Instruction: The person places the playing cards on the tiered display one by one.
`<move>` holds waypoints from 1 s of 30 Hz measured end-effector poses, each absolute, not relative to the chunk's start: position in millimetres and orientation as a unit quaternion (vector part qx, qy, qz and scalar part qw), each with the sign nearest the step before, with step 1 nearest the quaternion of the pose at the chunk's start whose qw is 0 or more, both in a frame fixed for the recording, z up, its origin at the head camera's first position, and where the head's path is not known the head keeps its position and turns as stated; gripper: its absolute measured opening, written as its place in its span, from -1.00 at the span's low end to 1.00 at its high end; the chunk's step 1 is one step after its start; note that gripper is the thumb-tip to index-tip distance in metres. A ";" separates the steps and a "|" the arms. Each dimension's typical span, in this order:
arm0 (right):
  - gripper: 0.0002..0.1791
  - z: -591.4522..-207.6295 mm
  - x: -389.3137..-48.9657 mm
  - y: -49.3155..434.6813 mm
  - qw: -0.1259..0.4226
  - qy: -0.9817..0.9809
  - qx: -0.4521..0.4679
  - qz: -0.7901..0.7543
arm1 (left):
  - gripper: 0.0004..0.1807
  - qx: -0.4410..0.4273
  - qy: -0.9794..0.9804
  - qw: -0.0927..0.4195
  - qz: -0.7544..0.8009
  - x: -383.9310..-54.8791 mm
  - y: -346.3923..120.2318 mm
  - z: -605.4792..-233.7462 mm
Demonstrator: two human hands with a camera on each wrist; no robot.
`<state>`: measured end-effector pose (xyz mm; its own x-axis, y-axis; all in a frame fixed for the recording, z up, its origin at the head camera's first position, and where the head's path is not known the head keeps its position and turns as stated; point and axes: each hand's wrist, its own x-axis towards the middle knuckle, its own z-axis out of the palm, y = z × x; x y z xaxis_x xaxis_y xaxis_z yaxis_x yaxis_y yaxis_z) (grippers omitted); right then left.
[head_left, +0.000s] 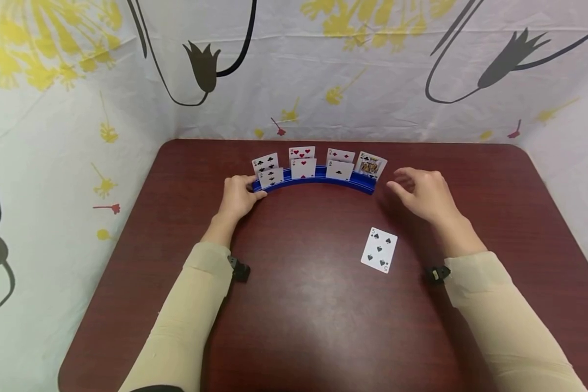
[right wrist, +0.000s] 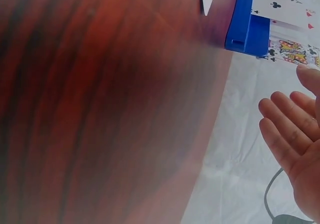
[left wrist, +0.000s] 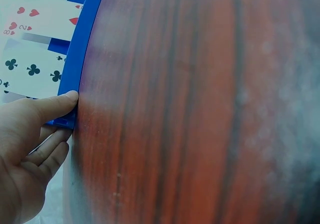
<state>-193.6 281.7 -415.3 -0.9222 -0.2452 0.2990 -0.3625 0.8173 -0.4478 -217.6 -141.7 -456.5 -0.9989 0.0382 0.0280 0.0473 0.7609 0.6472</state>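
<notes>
A curved blue card holder stands on the table with playing cards upright in two rows. My left hand grips its left end, thumb on the front edge and fingers behind. My right hand is held beside the right end, apart from it, fingers loosely bent and holding nothing. Closest to that hand is the king of clubs. The ace of clubs and a two of hearts stand in the front row, with a club card at the left.
A five of spades lies face up on the dark red-brown table, in front of the holder's right end. Behind the table hangs a white cloth with flower prints, and it also runs along both sides.
</notes>
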 end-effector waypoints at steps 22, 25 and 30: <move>-0.62 -420.2 -173.5 283.2 0.070 -0.950 0.158 0.260 | -0.42 -0.018 -0.936 0.000 -0.351 -217.7 -142.0 -457.8; -0.63 -422.3 -171.5 283.2 0.064 -0.950 0.164 0.257 | -0.42 -0.018 -0.935 0.004 -0.355 -218.2 -141.7 -457.4; -0.63 -425.1 -167.2 283.6 0.047 -0.951 0.178 0.248 | -0.43 -0.019 -0.936 0.006 -0.353 -218.1 -141.5 -456.5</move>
<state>-167.2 283.6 -425.1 -0.9322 -0.3150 0.1782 -0.3619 0.8140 -0.4544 -218.1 -141.5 -456.5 -0.9992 0.0311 0.0236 0.0389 0.7505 0.6597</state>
